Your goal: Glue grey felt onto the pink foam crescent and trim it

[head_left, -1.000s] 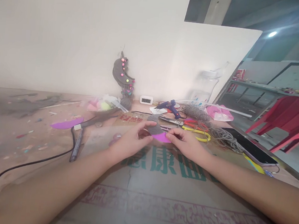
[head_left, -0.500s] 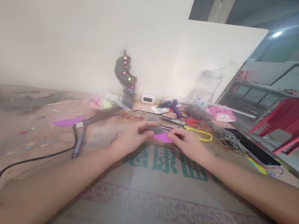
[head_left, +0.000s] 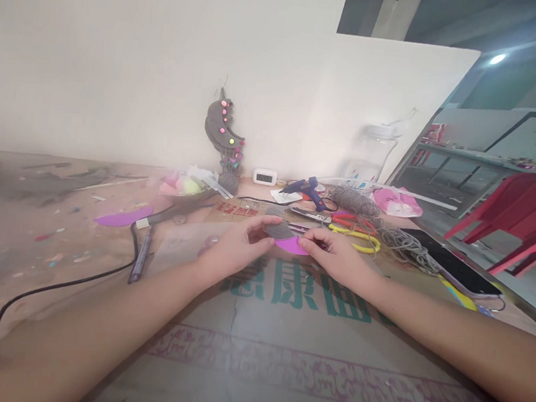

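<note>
Between my hands is a purple crescent cutout [head_left: 291, 245], its upper part wound with grey yarn [head_left: 278, 228] and its lower tip bare. My left hand [head_left: 244, 240] grips the wound part from the left, with thumb and forefinger at its edge. At the bare purple end, my right hand [head_left: 327, 250] pinches the piece between thumb and fingers. Just behind lie a box cutter [head_left: 311, 215] and yellow-handled scissors [head_left: 356, 239], partly covered by the right hand. Loose grey yarn [head_left: 408, 249] lies in a tangle to the right.
A blue glue gun [head_left: 309, 191] and a white clock [head_left: 265, 177] are at the back. A finished moon ornament [head_left: 221, 124] hangs on the wall. Left are another purple cutout [head_left: 124, 216], a marker [head_left: 140, 255] and a black cable [head_left: 64, 279]. A phone [head_left: 451, 263] lies right.
The crescent has tilted slightly in my fingers, its wound part dipping and then rising a little. Both hands keep their hold. The whole view has shifted slightly.
</note>
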`<state>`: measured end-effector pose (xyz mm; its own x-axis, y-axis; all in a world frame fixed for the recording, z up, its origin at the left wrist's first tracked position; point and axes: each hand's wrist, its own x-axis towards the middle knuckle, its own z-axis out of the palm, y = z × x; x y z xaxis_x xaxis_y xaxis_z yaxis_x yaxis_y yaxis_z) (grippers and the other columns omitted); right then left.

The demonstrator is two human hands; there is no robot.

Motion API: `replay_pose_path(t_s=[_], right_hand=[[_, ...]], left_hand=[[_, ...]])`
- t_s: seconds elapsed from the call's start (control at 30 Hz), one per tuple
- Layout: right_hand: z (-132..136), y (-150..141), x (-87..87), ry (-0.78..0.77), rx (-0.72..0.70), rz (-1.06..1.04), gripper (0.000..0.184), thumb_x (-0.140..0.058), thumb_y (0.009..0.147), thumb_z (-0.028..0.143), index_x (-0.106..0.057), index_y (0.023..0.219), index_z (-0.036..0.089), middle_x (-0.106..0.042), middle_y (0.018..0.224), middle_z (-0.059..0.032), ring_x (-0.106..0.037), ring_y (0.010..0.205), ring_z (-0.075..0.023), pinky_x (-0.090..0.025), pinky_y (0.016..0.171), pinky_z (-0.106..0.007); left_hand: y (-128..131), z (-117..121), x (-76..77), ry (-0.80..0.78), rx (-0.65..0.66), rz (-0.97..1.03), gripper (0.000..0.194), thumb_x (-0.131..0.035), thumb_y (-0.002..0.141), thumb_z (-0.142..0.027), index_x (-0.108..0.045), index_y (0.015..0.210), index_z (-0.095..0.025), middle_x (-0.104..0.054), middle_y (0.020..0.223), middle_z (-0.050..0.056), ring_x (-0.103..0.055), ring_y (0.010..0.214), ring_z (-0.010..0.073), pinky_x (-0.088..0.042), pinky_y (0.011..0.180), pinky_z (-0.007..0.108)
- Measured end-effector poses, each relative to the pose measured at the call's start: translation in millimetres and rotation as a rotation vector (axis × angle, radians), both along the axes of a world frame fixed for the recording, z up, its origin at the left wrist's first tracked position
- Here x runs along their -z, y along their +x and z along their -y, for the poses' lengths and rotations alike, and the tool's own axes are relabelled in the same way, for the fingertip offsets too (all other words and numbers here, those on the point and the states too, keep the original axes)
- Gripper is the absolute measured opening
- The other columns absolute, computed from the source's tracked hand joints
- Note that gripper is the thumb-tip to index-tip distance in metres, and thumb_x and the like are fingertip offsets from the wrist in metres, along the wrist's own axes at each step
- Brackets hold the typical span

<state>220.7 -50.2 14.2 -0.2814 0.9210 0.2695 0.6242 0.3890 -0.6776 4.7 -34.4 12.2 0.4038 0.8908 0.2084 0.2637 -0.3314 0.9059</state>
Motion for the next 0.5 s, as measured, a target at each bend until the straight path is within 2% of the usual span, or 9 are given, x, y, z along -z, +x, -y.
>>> replay_pose_path(t_s=[0.27, 0.4, 0.5], right_hand=[[-1.2, 1.1, 1.6, 0.002, -0.006, -0.002, 0.031, -0.046, 0.088, 0.042, -0.056, 0.071, 0.018, -0.050, 0.065, 0.0011, -0.044, 0.059, -0.0126, -0.034, 0.055, -0.025], [-0.3, 0.6, 1.3, 0.066, -0.008, 0.046, 0.030, -0.047, 0.089, 0.039, -0.057, 0.070, 0.018, -0.055, 0.066, 0.0001, -0.048, 0.062, -0.0135, -0.036, 0.058, -0.025], [0.2, 0.9, 1.9, 0.141, -0.024, 0.088, 0.028, -0.048, 0.090, 0.037, -0.059, 0.071, 0.018, -0.057, 0.068, -0.0007, -0.050, 0.065, -0.0141, -0.037, 0.061, -0.026]], left_hand=[[-1.6, 3.2, -3.2, -0.017, 0.017, 0.035, 0.046, -0.059, 0.082, -0.033, -0.057, 0.126, -0.020, -0.066, 0.102, 0.007, -0.058, 0.087, 0.0179, -0.044, 0.074, 0.028], [-0.8, 0.8, -0.3, 0.008, 0.012, 0.057, 0.042, -0.058, 0.083, -0.036, -0.058, 0.122, -0.018, -0.063, 0.086, 0.004, -0.056, 0.079, 0.0165, -0.044, 0.072, 0.028], [0.1, -3.1, 3.7, 0.010, 0.047, 0.160, 0.048, -0.056, 0.085, -0.032, -0.048, 0.130, -0.019, -0.063, 0.087, 0.003, -0.058, 0.082, 0.0167, -0.046, 0.075, 0.029]])
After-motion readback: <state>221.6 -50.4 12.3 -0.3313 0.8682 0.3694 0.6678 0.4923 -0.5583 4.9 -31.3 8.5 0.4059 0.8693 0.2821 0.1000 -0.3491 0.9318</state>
